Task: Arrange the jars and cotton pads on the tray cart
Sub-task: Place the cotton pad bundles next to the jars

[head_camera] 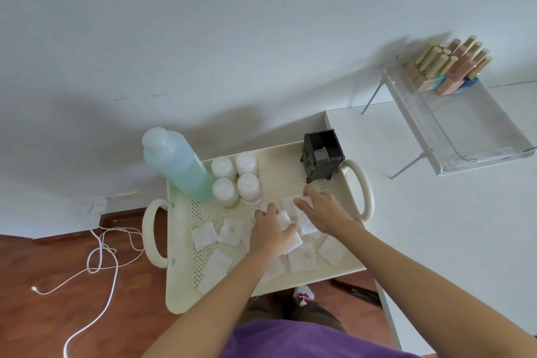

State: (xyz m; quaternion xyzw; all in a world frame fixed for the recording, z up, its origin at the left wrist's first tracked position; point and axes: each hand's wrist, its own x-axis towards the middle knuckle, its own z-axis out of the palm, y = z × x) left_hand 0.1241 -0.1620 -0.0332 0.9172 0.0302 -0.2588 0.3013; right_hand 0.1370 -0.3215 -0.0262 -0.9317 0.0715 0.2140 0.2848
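I see the white desk [453,212] filling the right side, with a clear acrylic riser shelf [476,122] standing on it and a cluster of gold and pink lipstick tubes [449,65] at the shelf's far end. Left of the desk stands the cream perforated tray cart [186,279], looped handles on both short sides. On its far left corner a tall bottle of blue-green liquid [180,166] stands, and just beside it four small clear jars [236,180] sit in a tight two-by-two block, touching or nearly so. At the far right corner is a black divided holder [322,155], upright.

Square white cotton pads [205,234] lie scattered flat over the near half of the tray, some overlapping. My left hand [270,232] is palm-down in the middle of the tray, fingers curled over a white pad that pokes out at its right edge, pinning or gripping it. My right hand [322,209] is just beside it, fingers spread and relaxed, resting over other pads; I cannot tell whether it holds any.

A white cord [98,259] loops over the wooden floor to the cart's left.
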